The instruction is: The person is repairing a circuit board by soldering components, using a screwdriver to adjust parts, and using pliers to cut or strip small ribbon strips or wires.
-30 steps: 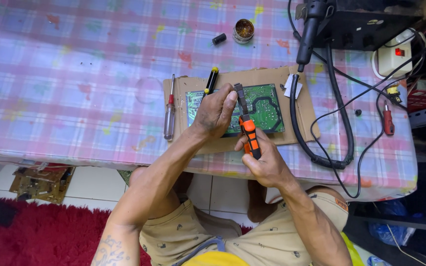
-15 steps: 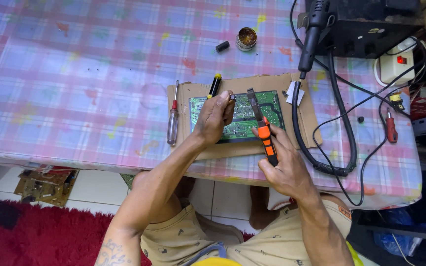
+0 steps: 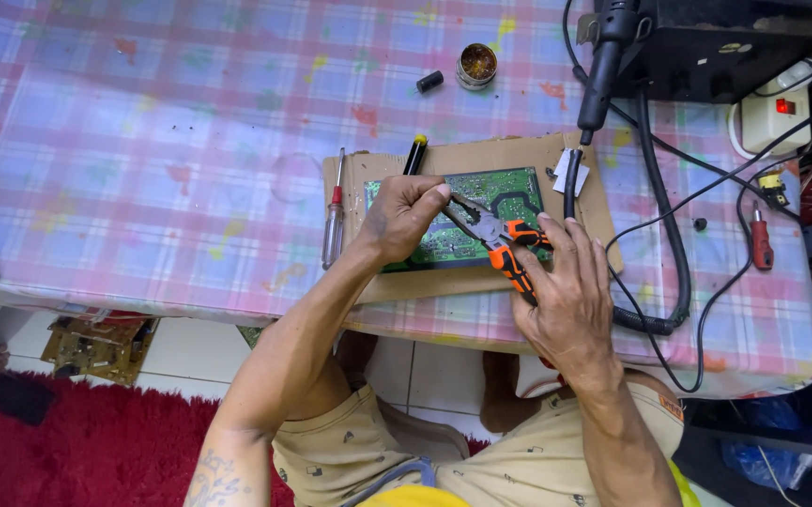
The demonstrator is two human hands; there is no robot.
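Green circuit board [image 3: 481, 221] flat on cardboard [image 3: 467, 160] on the desk [image 3: 143, 141]. Left hand [image 3: 401, 216] pressing board, fingers [image 3: 434, 194] pinching near plier tips. Right hand [image 3: 566, 300] clenched around orange-handled pliers [image 3: 500, 239]. Best kept steady, board pinned, squeeze gentle.

Small white paper tag [image 3: 572, 175] on cardboard sheet [image 3: 481, 155], right of circuit board [image 3: 509, 192].

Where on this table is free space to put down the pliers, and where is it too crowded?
Free: the checked tablecloth left of the red screwdriver, and the strip behind the cardboard up to the small tin. Crowded: the right side, with black cables, power strip and another screwdriver.
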